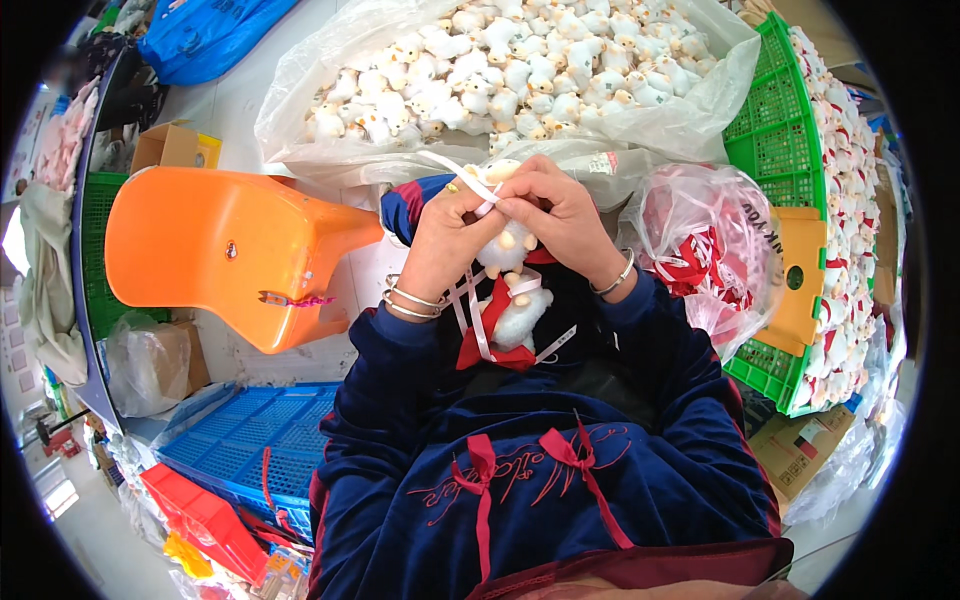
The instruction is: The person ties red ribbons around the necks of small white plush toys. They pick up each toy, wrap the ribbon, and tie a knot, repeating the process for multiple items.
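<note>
Above my lap, my left hand and my right hand meet with fingers pinched on a pale ribbon. Between and below the fingers shows a small white plush toy, its head partly covered by my hands. A second white plush toy lies on my lap against a piece of red cloth. More pale ribbon strands hang past it.
A big clear bag of white plush toys lies ahead. An orange chair stands left, a blue crate nearer. At right are a bag of red pieces and a green crate beside rows of red-trimmed plush toys.
</note>
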Demonstrator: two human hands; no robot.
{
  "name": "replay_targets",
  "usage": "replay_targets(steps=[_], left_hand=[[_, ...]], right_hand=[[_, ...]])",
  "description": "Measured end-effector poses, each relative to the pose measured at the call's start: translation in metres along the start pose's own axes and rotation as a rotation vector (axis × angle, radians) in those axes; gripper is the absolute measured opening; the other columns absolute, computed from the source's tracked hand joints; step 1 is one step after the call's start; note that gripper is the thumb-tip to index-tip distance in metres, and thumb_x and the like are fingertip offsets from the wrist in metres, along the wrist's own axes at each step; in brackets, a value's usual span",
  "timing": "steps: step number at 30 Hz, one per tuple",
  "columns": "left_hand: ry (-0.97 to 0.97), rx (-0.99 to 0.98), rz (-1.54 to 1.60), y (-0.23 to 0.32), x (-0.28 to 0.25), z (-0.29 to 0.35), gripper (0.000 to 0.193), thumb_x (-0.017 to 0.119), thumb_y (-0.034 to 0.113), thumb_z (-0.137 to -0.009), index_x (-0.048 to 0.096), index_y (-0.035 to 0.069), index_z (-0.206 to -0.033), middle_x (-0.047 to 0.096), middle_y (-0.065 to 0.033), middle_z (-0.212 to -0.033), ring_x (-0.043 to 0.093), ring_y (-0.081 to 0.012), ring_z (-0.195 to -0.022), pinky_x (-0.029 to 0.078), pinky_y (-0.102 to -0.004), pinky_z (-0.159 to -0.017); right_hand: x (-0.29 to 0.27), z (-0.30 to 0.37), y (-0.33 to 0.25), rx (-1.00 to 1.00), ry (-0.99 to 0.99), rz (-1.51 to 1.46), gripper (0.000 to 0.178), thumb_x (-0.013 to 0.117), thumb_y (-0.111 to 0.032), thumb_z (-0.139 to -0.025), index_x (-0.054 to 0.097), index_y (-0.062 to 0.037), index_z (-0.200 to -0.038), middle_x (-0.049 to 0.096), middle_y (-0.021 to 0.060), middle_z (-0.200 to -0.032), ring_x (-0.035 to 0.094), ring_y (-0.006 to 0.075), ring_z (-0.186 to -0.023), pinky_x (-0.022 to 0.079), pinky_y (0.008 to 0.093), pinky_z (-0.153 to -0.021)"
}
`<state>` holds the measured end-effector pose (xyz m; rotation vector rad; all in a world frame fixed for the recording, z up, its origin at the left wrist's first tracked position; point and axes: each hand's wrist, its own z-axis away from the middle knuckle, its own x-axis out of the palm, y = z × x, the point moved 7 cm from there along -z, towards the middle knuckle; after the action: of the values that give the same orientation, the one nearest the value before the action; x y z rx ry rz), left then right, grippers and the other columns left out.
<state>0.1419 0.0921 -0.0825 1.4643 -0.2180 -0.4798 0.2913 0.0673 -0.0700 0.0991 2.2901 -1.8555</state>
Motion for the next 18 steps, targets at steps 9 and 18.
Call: replay_targets(steps=[9, 18], left_hand=[[0.094, 0.084, -0.008, -0.007, 0.002, -0.004, 0.013, 0.074, 0.007, -0.092, 0.072, 0.002, -0.104, 0.062, 0.0035, -0.092, 0.054, -0.0031, -0.079, 0.044, -0.0210, -0.067], [0.139, 0.171, -0.064, 0.006, 0.001, -0.001, 0.011, 0.074, 0.004, -0.089, 0.073, 0.001, -0.100, 0.063, -0.0030, -0.096, 0.054, -0.0078, -0.072, 0.044, -0.0239, -0.062]], right_hand=[[-0.011, -0.013, -0.002, 0.101, -0.139, -0.034, 0.028, 0.065, -0.008, -0.098, 0.067, -0.0040, -0.125, 0.061, 0.0008, -0.096, 0.058, 0.0085, -0.083, 0.048, 0.0243, -0.072], [-0.014, -0.014, 0.023, 0.319, 0.055, -0.292, 0.011, 0.062, -0.009, -0.100, 0.062, 0.0016, -0.105, 0.064, 0.0030, -0.083, 0.060, 0.0084, -0.067, 0.049, 0.0242, -0.060]])
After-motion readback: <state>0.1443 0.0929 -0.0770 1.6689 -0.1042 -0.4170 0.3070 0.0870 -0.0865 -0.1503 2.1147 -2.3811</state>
